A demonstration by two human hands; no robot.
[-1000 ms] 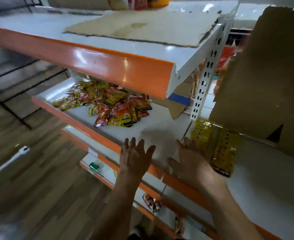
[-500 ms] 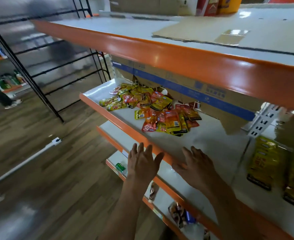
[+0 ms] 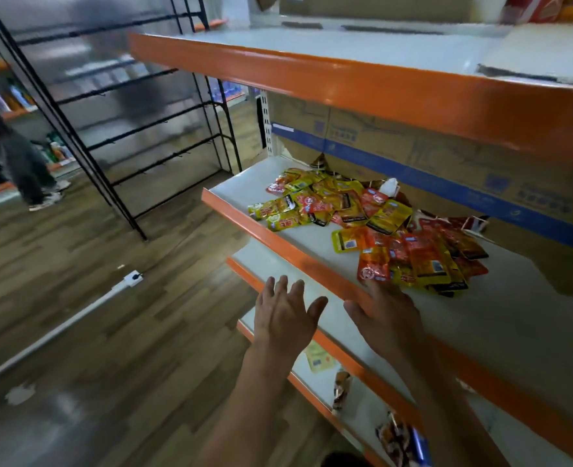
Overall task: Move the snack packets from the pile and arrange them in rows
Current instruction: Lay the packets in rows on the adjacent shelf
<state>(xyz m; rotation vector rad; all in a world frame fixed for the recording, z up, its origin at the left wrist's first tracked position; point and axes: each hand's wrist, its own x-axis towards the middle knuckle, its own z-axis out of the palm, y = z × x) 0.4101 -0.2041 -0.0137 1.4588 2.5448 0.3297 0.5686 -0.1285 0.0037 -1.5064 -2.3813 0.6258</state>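
Left hand [image 3: 285, 318]: fingers spread, palm down, empty, before the shelf [image 3: 312, 261] edge.
Right hand [image 3: 388, 318]: fingers apart, reaching over the shelf edge, near the packet pile [image 3: 379, 224].

My right hand [image 3: 391, 318] has moved up to the loose pile of red and yellow snack packets [image 3: 376, 227], fingertips touching its near edge; left hand [image 3: 285, 318] trails just beside it.
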